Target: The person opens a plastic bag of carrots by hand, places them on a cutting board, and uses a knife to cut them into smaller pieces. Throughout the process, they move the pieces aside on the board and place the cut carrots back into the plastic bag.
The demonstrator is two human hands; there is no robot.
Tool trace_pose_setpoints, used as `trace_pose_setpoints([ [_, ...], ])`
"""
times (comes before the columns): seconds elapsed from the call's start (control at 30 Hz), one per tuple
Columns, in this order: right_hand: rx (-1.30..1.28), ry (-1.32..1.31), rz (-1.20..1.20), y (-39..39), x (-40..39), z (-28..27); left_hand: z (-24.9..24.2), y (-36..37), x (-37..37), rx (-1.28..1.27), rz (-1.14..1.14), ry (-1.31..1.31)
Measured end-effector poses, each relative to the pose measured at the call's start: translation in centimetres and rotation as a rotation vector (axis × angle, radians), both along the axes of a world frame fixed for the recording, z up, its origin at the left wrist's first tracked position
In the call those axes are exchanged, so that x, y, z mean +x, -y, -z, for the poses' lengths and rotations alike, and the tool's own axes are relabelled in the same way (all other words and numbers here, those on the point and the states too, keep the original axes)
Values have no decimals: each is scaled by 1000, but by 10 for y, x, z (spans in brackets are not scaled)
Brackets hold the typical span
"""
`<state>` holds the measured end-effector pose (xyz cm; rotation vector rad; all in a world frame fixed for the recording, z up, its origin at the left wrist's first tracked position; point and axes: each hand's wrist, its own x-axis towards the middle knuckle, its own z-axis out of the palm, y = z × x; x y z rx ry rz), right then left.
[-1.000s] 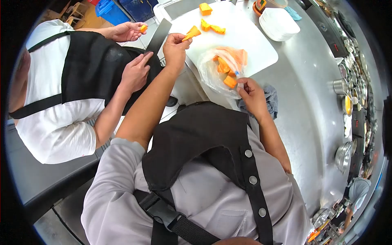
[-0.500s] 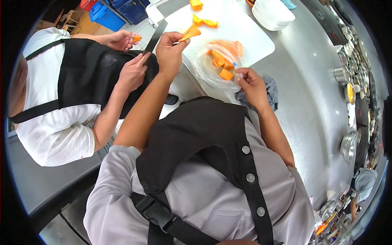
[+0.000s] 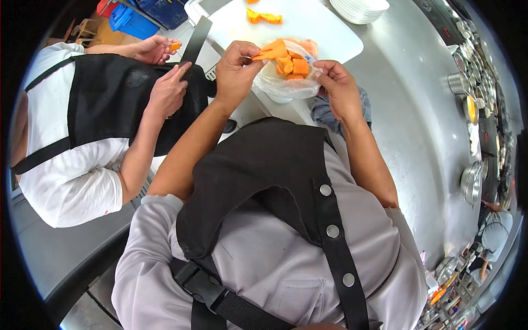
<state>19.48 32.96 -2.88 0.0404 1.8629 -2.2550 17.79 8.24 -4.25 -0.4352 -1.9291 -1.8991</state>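
Note:
My left hand [image 3: 235,70] pinches an orange pumpkin wedge [image 3: 270,53] at the mouth of a clear plastic bag [image 3: 289,82]. My right hand [image 3: 336,82] grips the bag's right edge and holds it open. Several orange pumpkin chunks [image 3: 294,67] lie inside the bag. The bag hangs just in front of my chest, at the near edge of a white cutting board [image 3: 308,27]. More pumpkin pieces [image 3: 263,17] lie on the board's far side.
A co-worker in a white shirt and black apron stands at my left, holding a large knife [image 3: 195,41] and a small pumpkin piece [image 3: 175,46]. White plates [image 3: 360,8] sit at the back. A grey cloth [image 3: 324,113] lies on the steel counter [image 3: 418,132]. Metal bowls [image 3: 472,184] line the right.
My left hand carried the pumpkin wedge from above the board down to the bag's mouth. My right hand lifted the bag off the board towards me.

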Motion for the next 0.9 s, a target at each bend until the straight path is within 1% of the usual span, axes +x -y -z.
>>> trace_pose_setpoints([
  [0.03, 0, 1, 1, 0, 0, 1, 1, 0, 1, 0, 1, 1],
  [0.1, -49, 19, 28, 0, 0, 2, 3, 1, 5, 9, 33, 114],
  [0.13, -50, 19, 30, 1, 0, 1, 2, 0, 7, 9, 35, 114],
  [0.2, -63, 25, 46, 1, 2, -4, 1, -2, 9, -100, -11, 262],
  [0.23, -63, 24, 48, 1, 1, -3, 1, -2, 8, -101, -9, 262],
  [0.3, -80, -21, 34, -2, 1, -1, 7, -3, 5, -264, -43, 474],
  [0.37, -71, -20, 32, -2, 1, -2, 17, -2, 2, -294, -53, 504],
  [0.53, -65, -10, 35, -3, 4, -2, 9, 0, 2, -368, -52, 614],
  [0.6, -79, 5, 39, -4, 3, -1, 10, 2, 1, -289, 21, 681],
  [0.63, -80, 4, 39, -4, 2, -1, 9, 3, 1, -290, 20, 680],
  [0.7, -89, 19, 40, -4, 2, -2, 7, 7, 1, 163, 176, 925],
  [0.73, -91, 19, 40, -3, 2, -4, 8, 10, 1, 161, 175, 926],
  [0.8, -99, 20, 36, -3, 2, -6, 10, 15, 3, 384, 325, 1029],
  [0.83, -100, 20, 35, -4, 2, -6, 12, 18, 4, 383, 324, 1028],
  [0.9, -127, 26, 24, -7, 0, -1, 13, 20, 6, 565, 429, 1059],
])
